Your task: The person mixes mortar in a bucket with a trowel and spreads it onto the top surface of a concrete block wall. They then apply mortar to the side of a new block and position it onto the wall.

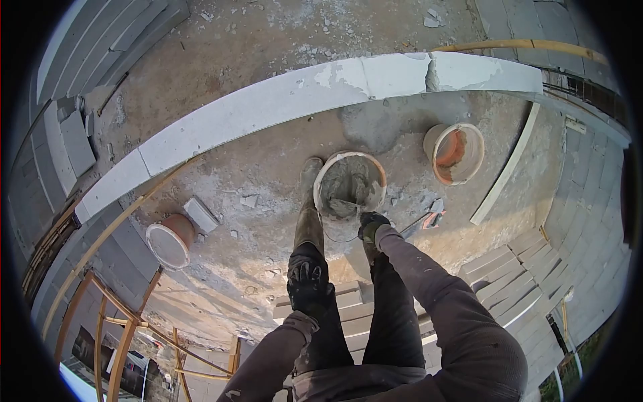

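My right hand (373, 226), in a dark glove, is closed on the handle of a trowel (343, 204) at the near rim of a round bucket (384, 175). The trowel's blade lies in the wet grey mortar (348, 182) inside. My left hand (307, 281), also gloved, rests on my left knee with its fingers spread and holds nothing. A boot (309, 224) stands against the bucket's left side.
A long white block wall (254, 110) curves across beyond the bucket. Another bucket (477, 154) stands right, a third (167, 244) left. A tool with an orange part (434, 217), a plank (507, 164), stacked blocks (502, 275) and wooden scaffolding (120, 335) surround me.
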Demonstrator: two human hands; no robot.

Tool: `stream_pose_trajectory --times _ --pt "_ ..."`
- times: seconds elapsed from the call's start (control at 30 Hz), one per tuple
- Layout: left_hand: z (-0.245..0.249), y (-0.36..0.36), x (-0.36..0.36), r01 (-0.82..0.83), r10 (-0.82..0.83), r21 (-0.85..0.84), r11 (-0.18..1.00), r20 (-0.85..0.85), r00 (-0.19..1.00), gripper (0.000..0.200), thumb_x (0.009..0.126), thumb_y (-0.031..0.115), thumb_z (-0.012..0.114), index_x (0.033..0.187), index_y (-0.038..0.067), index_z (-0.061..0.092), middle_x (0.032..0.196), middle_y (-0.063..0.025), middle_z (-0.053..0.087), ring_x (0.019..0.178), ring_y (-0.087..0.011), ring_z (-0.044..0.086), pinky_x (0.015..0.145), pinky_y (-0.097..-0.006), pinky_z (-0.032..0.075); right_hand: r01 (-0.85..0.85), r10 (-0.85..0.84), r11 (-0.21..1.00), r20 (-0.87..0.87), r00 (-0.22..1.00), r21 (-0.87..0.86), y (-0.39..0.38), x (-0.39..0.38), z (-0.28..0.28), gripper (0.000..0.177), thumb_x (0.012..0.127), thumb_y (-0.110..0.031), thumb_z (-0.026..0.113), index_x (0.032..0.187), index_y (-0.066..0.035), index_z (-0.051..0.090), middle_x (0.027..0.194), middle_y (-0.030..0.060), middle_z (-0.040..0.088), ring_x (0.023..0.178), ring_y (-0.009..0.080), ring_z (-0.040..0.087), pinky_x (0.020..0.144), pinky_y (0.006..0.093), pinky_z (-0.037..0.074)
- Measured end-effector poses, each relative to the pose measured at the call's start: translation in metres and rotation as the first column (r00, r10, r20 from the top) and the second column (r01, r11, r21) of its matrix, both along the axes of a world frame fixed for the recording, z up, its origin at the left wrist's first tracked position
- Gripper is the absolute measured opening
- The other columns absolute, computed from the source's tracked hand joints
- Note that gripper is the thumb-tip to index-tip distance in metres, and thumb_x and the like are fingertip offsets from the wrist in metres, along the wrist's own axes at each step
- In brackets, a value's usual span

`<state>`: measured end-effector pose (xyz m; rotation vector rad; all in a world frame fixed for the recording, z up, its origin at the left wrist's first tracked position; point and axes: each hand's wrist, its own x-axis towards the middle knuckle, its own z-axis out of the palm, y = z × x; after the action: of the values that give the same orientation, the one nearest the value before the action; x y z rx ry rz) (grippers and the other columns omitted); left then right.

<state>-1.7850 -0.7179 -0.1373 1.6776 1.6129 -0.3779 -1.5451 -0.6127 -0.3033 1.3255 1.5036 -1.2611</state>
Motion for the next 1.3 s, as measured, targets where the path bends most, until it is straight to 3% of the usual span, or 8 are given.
stream_pose_trajectory --times 0.23,0.33,0.57,0.8,0.93,1.03,1.13,1.3 --pt "0.001 -0.005 -0.001 -0.010 0.010 0.033 0.999 0.012 1.000 0.062 0.075 0.039 0.065 0.130 0.014 0.052 0.140 -0.0212 0.042 0.128 -0.0435 0.039 0.102 -0.0600 0.032 0.002 -0.096 0.737 0.101 0.990 0.676 0.035 -0.018 -0.061 0.024 0.085 -0.019 0.050 0.097 -0.009 0.068 0.092 0.0154 0.066 0.077 0.0313 0.066 0.066 0.0460 0.053" --pt "0.000 -0.009 -0.001 -0.015 0.014 0.029 0.999 0.014 1.000 0.061 0.075 0.039 0.065 0.130 0.014 0.053 0.139 -0.0223 0.042 0.127 -0.0436 0.040 0.101 -0.0598 0.032 -0.065 0.011 0.756 0.087 0.996 0.652 0.002 -0.052 -0.140 0.028 0.086 -0.021 0.049 0.103 -0.007 0.067 0.105 0.0165 0.065 0.095 0.0298 0.064 0.081 0.0426 0.051" --pt "0.002 -0.014 -0.001 0.029 -0.029 0.035 0.999 0.007 1.000 0.061 0.075 0.038 0.065 0.130 0.014 0.053 0.139 -0.0242 0.042 0.126 -0.0438 0.041 0.099 -0.0593 0.034 0.139 -0.178 0.943 0.104 0.979 0.301 -0.037 -0.055 -0.115 0.043 0.090 -0.027 0.051 0.126 -0.005 0.056 0.130 0.0179 0.054 0.120 0.0286 0.053 0.102 0.0369 0.041" --pt "0.002 -0.013 -0.007 -0.030 0.030 0.045 0.999 0.003 1.000 0.064 0.075 0.040 0.065 0.132 0.016 0.050 0.140 -0.0220 0.041 0.125 -0.0433 0.042 0.099 -0.0597 0.034 -0.198 0.195 0.944 0.041 0.980 0.265 -0.065 -0.048 -0.076 0.030 0.086 -0.029 0.051 0.100 -0.011 0.072 0.113 0.0138 0.065 0.109 0.0305 0.059 0.094 0.0387 0.046" --pt "0.003 -0.012 -0.006 -0.020 0.020 0.040 0.999 0.007 1.000 0.063 0.075 0.040 0.066 0.132 0.016 0.051 0.141 -0.0209 0.040 0.128 -0.0430 0.039 0.101 -0.0590 0.032 -0.144 0.131 0.977 0.091 0.987 0.155 -0.049 -0.046 -0.070 0.025 0.080 -0.029 0.059 0.094 -0.013 0.071 0.109 0.0118 0.066 0.105 0.0295 0.062 0.088 0.0356 0.050" --pt "0.004 -0.008 -0.005 0.007 -0.007 0.009 1.000 -0.005 1.000 0.062 0.075 0.040 0.066 0.130 0.015 0.052 0.141 -0.0209 0.040 0.128 -0.0422 0.040 0.102 -0.0586 0.032 -0.230 0.231 0.973 -0.152 0.961 0.030 -0.027 -0.022 -0.071 0.028 0.076 -0.032 0.062 0.092 -0.010 0.070 0.104 0.0129 0.067 0.100 0.0284 0.064 0.082 0.0362 0.052" --pt "-0.002 -0.017 -0.005 -0.019 0.017 0.042 0.999 0.033 0.999 0.061 0.075 0.040 0.066 0.129 0.014 0.054 0.141 -0.0211 0.041 0.128 -0.0417 0.040 0.102 -0.0584 0.032 0.079 -0.058 0.985 -0.137 0.989 0.155 -0.003 0.000 -0.045 0.030 0.067 -0.034 0.065 0.087 -0.012 0.069 0.093 0.0142 0.068 0.088 0.0294 0.066 0.072 0.0426 0.053" --pt "0.001 -0.016 -0.002 0.016 -0.017 0.024 1.000 0.005 1.000 0.062 0.075 0.039 0.066 0.129 0.012 0.053 0.140 -0.0218 0.041 0.128 -0.0414 0.040 0.102 -0.0584 0.033 0.059 -0.080 0.863 0.020 0.997 0.502 0.029 -0.007 -0.041 0.026 0.078 -0.027 0.058 0.092 -0.008 0.067 0.092 0.0154 0.068 0.085 0.0315 0.067 0.071 0.0428 0.053"
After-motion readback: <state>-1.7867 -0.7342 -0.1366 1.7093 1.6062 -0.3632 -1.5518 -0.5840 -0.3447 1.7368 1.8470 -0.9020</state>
